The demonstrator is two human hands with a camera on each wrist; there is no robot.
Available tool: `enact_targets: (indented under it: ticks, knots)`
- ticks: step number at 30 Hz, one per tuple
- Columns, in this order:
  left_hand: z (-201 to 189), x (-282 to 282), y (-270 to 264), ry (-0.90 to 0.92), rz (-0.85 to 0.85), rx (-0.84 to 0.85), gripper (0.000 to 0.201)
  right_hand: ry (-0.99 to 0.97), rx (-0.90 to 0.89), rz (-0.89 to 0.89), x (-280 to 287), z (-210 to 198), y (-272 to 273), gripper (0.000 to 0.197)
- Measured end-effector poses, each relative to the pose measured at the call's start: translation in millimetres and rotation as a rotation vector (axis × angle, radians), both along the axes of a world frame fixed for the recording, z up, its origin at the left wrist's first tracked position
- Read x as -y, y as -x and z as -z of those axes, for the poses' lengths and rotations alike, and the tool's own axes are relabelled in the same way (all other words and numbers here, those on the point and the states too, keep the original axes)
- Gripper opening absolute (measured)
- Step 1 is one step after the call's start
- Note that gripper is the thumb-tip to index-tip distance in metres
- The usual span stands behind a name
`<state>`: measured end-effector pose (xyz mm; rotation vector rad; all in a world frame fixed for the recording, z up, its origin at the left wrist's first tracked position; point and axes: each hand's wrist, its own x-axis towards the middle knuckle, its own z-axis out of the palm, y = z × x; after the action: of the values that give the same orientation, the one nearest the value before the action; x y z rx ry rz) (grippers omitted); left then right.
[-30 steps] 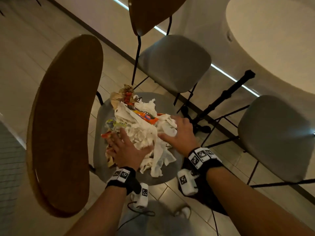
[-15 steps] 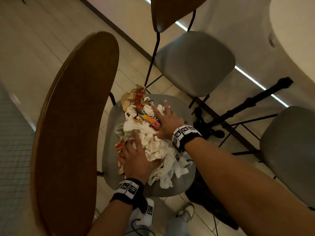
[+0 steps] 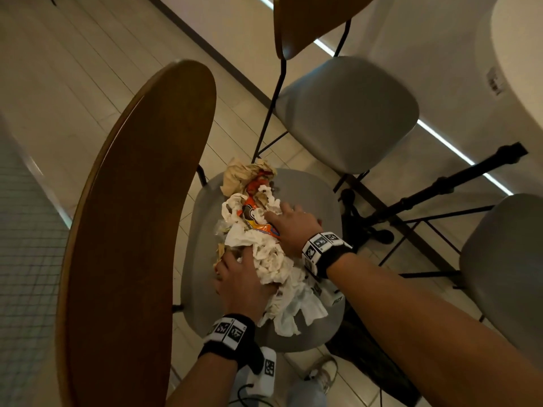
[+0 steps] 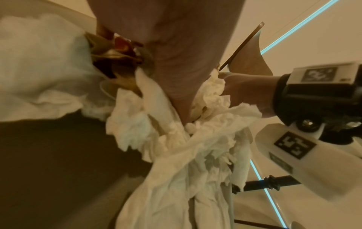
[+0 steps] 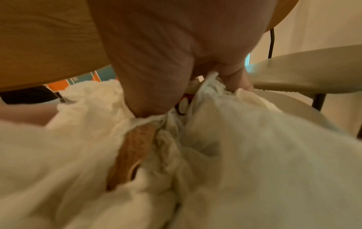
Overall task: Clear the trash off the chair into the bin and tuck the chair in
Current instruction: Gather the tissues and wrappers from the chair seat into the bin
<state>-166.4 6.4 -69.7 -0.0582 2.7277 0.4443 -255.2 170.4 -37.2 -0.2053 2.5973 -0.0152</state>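
Observation:
A pile of trash (image 3: 269,259) lies on the grey seat (image 3: 311,195) of the chair with the brown wooden back (image 3: 132,230). It holds crumpled white tissues, an orange wrapper (image 3: 254,212) and brown paper (image 3: 236,179). My left hand (image 3: 239,274) digs into the pile's left side, fingers curled in the tissues (image 4: 195,155). Pressing in from the right, my right hand (image 3: 291,227) has its fingers curled over the wrapper and the tissues (image 5: 254,155). The right wrist view shows thumb and fingers (image 5: 235,77) pinching tissue. No bin is in view.
A second chair (image 3: 346,113) stands just behind the loaded one, and a third grey seat (image 3: 505,274) is at the right. The white table (image 3: 523,54) with its black base (image 3: 440,186) is at the far right. A dark bag (image 3: 370,368) and my shoe (image 3: 323,374) are on the floor below.
My right hand has moved from the pile's right edge up onto the orange wrapper. Both hands have squeezed the pile narrower. My head has come closer.

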Motion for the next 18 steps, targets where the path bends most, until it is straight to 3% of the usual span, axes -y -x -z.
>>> enact_targets:
  ticks: [5, 10, 18]
  knots:
    - [2.8, -3.8, -6.6, -0.108, -0.054, 0.001, 0.107, 0.042, 0.001, -0.029, 2.1, 5.0, -5.7, 0.060]
    - [2.2, -6.1, -0.9, -0.309, -0.086, -0.047, 0.076, 0.163, -0.021, 0.055, -0.3, 5.5, -19.5, 0.051]
    - [-14.9, 12.2, -4.7, -0.411, -0.075, -0.023, 0.076, 0.312, -0.047, 0.167, -3.0, -11.4, -35.5, 0.038]
